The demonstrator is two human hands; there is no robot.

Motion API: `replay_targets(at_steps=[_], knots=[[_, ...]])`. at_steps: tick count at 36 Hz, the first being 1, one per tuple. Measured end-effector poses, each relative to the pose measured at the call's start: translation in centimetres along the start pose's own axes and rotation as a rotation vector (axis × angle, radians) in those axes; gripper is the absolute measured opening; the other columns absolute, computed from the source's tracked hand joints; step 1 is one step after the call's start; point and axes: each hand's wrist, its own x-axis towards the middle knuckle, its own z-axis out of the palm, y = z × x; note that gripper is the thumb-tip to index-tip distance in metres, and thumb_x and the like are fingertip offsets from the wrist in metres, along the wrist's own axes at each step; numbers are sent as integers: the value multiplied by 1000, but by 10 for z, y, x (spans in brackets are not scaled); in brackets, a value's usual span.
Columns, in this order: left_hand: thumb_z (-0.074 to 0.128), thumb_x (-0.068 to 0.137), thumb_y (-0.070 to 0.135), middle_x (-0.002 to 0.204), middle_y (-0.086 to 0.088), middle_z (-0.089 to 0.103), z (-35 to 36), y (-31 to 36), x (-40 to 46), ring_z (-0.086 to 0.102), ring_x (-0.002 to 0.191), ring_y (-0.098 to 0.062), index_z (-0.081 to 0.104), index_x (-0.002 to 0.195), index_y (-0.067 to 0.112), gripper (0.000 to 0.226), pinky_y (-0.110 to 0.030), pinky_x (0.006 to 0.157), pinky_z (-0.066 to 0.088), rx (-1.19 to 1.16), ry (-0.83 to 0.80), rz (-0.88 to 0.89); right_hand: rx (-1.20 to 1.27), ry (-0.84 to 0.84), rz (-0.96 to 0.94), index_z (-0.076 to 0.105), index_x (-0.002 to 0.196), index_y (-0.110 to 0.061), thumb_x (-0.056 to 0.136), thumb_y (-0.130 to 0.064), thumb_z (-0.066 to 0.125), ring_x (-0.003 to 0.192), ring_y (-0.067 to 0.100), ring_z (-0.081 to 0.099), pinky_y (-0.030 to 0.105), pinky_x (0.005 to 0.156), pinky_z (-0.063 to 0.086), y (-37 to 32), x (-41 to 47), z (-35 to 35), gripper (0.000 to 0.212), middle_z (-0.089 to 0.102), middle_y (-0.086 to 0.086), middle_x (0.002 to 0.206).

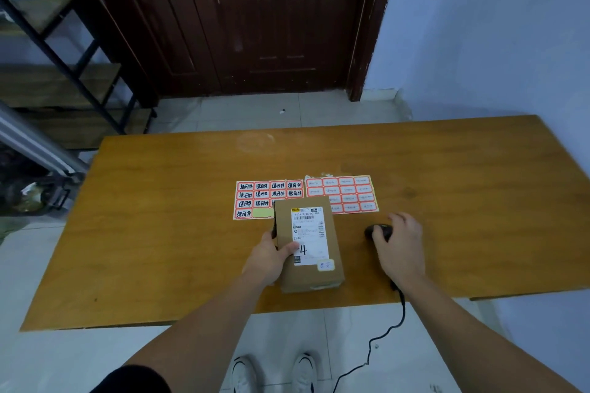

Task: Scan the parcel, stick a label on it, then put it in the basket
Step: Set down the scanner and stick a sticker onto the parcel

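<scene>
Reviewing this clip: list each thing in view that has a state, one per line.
parcel: closed, shipping label facing up, held at its left edge.
left hand: grip shut on the parcel.
right hand: resting over the scanner, grip unclear.
scanner: lying on the table, corded.
handwritten label sheet: flat, one sticker gone.
printed label sheet: flat.
door: closed.

Both forearms are bare down to the left hand (pixel 267 260) and right hand (pixel 400 249). A black sleeve (pixel 134 380) covers the left upper arm; white shoes (pixel 274 373) with dark trim.
</scene>
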Motion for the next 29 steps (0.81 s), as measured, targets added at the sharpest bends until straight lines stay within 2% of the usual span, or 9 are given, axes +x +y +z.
replay_targets(at_steps=[2,6,9,11,13,18,22,25,29], knots=[[67,95,51,140,-2,64,-1,0,-1,64,120,-30,38,152,24,69,-46,75,62,-4,-1,15,69,-124,-48,56,142,-14,102,-37,57,138,24,48,42,109,46,-17,-5,6,46,52,7,149],[66,96,52,143,-4,64,1,-3,-3,64,124,-30,37,154,22,71,-52,99,56,-2,22,67,230,-463,50,34,160,-13,102,-48,57,150,28,38,45,119,37,-49,-17,21,72,40,7,164],[64,99,46,145,-3,63,4,-3,-8,63,127,-28,37,156,22,67,-47,104,53,-31,34,115,298,-625,113,46,150,-18,102,-47,58,134,23,57,39,109,49,-59,-31,34,58,56,1,151],[62,100,44,145,-2,63,5,-6,-10,63,127,-26,40,155,22,63,-46,105,53,-36,43,134,326,-646,150,50,144,-22,99,-49,59,122,20,65,43,103,56,-57,-39,44,53,65,0,141],[62,100,44,145,-1,63,2,-11,-13,63,127,-25,43,153,22,60,-46,106,53,-25,60,146,341,-636,159,52,140,-24,97,-52,61,119,20,66,45,101,57,-52,-42,55,53,67,-1,138],[61,101,46,141,2,66,-21,-31,-21,66,123,-22,47,152,25,57,-43,100,56,2,112,150,378,-655,134,50,142,-22,100,-46,61,118,16,66,29,89,59,-75,-60,63,50,65,-4,138],[61,100,49,137,2,69,-51,-54,-22,68,118,-20,50,149,26,55,-44,98,57,-10,120,121,391,-697,91,49,141,-21,100,-45,62,120,16,66,29,89,61,-102,-73,77,49,64,-4,140],[61,100,48,136,3,69,-69,-68,-22,68,116,-20,49,149,26,56,-38,94,58,-8,115,97,375,-707,77,49,140,-22,98,-47,64,121,17,65,36,96,60,-117,-80,87,51,64,-4,140],[61,100,48,139,2,68,-79,-76,-16,67,117,-19,47,149,25,56,-33,90,56,-15,92,93,376,-712,96,45,143,-20,99,-44,64,120,17,66,27,86,61,-130,-85,95,54,64,-1,142]])
